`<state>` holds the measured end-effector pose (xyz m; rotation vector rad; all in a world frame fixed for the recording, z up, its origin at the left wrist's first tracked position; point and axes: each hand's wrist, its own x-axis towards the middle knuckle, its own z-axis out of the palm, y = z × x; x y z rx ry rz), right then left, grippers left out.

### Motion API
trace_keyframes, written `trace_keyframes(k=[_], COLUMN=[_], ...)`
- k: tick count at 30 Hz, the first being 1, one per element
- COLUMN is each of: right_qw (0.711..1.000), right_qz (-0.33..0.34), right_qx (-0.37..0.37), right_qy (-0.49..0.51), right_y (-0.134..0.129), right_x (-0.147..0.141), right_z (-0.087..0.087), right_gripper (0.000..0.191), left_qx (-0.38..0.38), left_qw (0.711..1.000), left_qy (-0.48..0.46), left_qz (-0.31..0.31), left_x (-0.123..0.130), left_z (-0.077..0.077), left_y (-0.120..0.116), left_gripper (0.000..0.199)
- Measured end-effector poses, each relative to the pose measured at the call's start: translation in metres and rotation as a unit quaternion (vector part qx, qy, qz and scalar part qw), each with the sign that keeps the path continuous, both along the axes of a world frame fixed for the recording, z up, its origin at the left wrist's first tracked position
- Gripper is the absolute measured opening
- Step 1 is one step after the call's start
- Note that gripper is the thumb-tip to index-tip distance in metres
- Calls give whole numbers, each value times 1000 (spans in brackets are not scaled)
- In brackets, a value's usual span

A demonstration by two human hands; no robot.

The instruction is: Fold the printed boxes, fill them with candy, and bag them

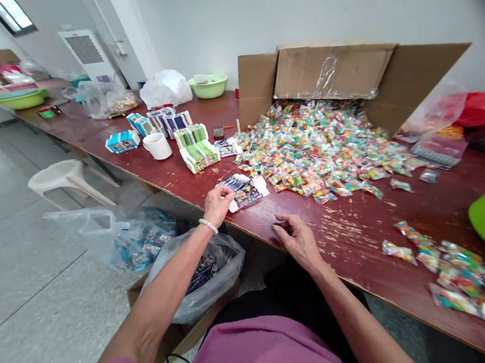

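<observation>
Left hand (219, 204) has thumb and fingertips pinched on the near-left end of a flat purple carton (246, 191) on the red table (346, 223) – underside fingers hidden – while the right hand (298, 237), loosely curled and holding nothing I can make out, hovers just nearer the edge.

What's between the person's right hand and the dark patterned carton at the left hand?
Only a bare stretch of red tabletop separates the right hand from the dark patterned carton at the left hand, as the head view shows.
</observation>
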<state>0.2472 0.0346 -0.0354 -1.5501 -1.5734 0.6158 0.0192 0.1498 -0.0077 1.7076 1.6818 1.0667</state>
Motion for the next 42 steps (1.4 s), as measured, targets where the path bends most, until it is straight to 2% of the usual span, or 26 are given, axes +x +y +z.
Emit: trace_keyframes(k=[3,6,11,14,16,17,18,21,23,25,26,27,31,33,36,38,40,42], right_qw=[996,988,958,929,905,896,889,881,885,890,896,907,957,964,965,962,949,928], right_qz=[-10,-21,-41,-53,-48,-41,-29,33,101,153,165,166,102,76,63,69,102,150], right_qx=[-40,-45,-63,-81,-70,-60,-52,-80,-134,-178,-184,-175,-94,-82,-86,-97,-119,-142], right_qy=[78,147,276,358,416,437,454,465,434,391,369,347,256,241,241,246,275,311], right_y=[3,6,10,10,7,4,1,-13,-25,-35,-39,-42,-45,-45,-45,-46,-49,-51], right_x=[3,5,-2,-11,-17,-18,-19,-16,-14,-14,-15,-17,-27,-31,-33,-31,-27,-22], right_z=[2,5,16,27,36,41,46,62,71,77,79,79,75,72,73,76,80,83], right_gripper=[39,38,40,51,50,48,45,39,38,36,36,36,51,54,44,35,29,28], left_qx=[-6,-18,-44,-73,-115,-149,-200,-347,-404,-425,-420,-400,-248,-186,-169,-193,-233,-276], left_qw=[1000,998,993,985,972,958,932,819,751,711,711,728,856,887,904,906,893,865], left_qy=[-30,-57,-111,-150,-181,-206,-251,-365,-390,-396,-396,-390,-282,-231,-216,-227,-274,-341], left_qz=[6,7,-2,-44,-97,-131,-169,-275,-346,-396,-402,-397,-356,-353,-328,-301,-270,-244], left_x=[4,4,5,13,21,24,26,34,40,48,53,56,64,64,68,72,78,83], left_z=[1,6,24,37,44,46,48,49,46,42,40,38,32,29,26,27,32,38], left_y=[-5,-6,-12,-35,-59,-71,-83,-109,-118,-123,-125,-127,-130,-129,-130,-133,-138,-142], left_gripper=[14,11,12,18,21,23,25,39,41,35,33,33,38,33,13,14,21,28])
